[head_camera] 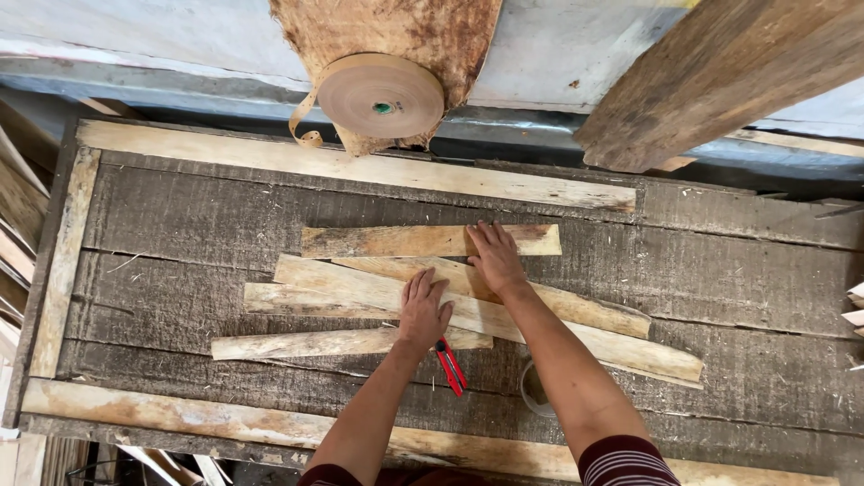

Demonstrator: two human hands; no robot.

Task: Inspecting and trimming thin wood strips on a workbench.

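Observation:
Several thin pale strips of wood veneer [360, 292] lie overlapping in the middle of a dark, worn wooden worktable [180, 225]. My left hand [423, 310] lies flat, palm down, on the lower strips. My right hand [494, 256] rests flat on the right part of the top strip [396, 241], fingers spread. Neither hand grips anything. A small red-handled cutter [451, 365] lies on the table just right of my left wrist.
A roll of brown paper tape [381, 95] with a loose end hangs at the back edge. A thick rough plank [720, 72] leans at the top right. Pale wood battens [270, 162] frame the table. A small round cup [533, 389] shows beside my right forearm.

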